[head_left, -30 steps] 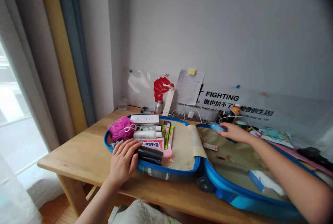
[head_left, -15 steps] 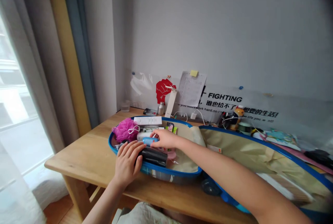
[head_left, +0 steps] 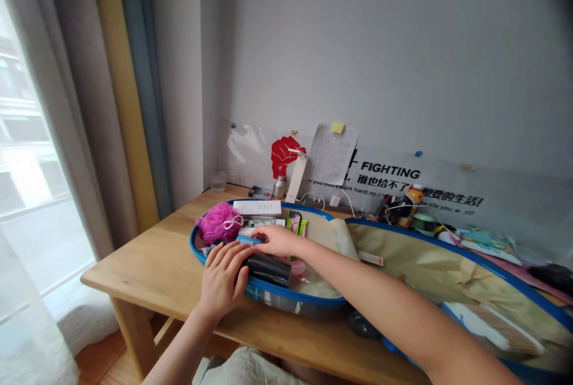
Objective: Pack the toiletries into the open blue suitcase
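Observation:
My right hand [head_left: 276, 240] is closed on a small blue tube [head_left: 248, 240] inside the left half of an open suitcase [head_left: 298, 298] with a blue rim. My fingers partly cover the tube, so its exact kind is unclear. Just in front lies a shiny black cylinder [head_left: 270, 269]. My left hand [head_left: 222, 277] rests over the cylinder's left end, fingers stretched out and thumb apart, fingertips close to the blue tube. A pink bath puff [head_left: 218, 222] with a white cord sits at the far left of this half, beside a long white box [head_left: 257, 208].
The other suitcase half [head_left: 403, 253], lined in beige, spreads right and holds a white-and-brown flat pack [head_left: 496, 328]. Along the wall stand a silver bottle [head_left: 279, 186], a white upright stick-like device [head_left: 296, 179], cables and an orange-labelled bottle [head_left: 409, 206]. Curtains hang left of the wooden table [head_left: 147, 265].
My right hand has shifted slightly left with the blue tube, bringing it closer to my left fingertips. My left hand stays at the black cylinder. The view has moved slightly.

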Demonstrator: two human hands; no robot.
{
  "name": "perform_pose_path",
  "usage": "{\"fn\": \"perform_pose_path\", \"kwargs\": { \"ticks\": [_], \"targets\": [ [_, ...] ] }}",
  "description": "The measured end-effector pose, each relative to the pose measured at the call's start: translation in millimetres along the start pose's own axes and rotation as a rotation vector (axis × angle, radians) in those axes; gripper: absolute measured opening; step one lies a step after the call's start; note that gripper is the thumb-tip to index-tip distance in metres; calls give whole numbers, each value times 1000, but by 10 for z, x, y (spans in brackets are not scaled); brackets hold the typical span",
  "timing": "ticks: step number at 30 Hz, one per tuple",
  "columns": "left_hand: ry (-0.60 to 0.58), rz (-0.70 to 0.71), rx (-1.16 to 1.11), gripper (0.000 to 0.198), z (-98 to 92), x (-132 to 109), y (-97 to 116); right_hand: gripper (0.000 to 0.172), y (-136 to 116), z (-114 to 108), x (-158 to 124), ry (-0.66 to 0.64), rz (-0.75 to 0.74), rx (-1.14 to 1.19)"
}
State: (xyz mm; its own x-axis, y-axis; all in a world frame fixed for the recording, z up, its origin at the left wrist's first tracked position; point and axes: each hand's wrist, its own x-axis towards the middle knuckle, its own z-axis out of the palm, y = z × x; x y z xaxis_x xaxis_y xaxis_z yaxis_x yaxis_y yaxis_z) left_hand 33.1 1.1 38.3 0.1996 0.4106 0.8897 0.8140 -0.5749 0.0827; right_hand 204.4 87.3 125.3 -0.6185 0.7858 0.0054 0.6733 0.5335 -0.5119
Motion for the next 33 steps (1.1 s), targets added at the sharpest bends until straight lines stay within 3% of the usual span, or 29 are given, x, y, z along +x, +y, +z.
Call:
{"fn": "perform_pose_path", "kwargs": {
  "ticks": [8,14,18,21,25,33],
  "targets": [
    [10,11,0,35,-8,8,2,62,48,-81,-86,-20,-2,4],
    [-9,-9,-4,36,4,-2,-4,35,21,-379,-127,122,23,-9],
    [-10,-17,0,36,10,-14,-14,49,-24,-549,-83,208,37,-10],
    [-4,-9,-5,36,8,-14,-10,48,-84,-617,-33,221,38,-62],
    [-2,-9,-7,36,5,-11,-3,38,-203,-601,17,108,-4,-164],
    [-12,-21,3,38,0,-12,2,36,-413,-354,166,-161,-125,-279]
  ]
}}
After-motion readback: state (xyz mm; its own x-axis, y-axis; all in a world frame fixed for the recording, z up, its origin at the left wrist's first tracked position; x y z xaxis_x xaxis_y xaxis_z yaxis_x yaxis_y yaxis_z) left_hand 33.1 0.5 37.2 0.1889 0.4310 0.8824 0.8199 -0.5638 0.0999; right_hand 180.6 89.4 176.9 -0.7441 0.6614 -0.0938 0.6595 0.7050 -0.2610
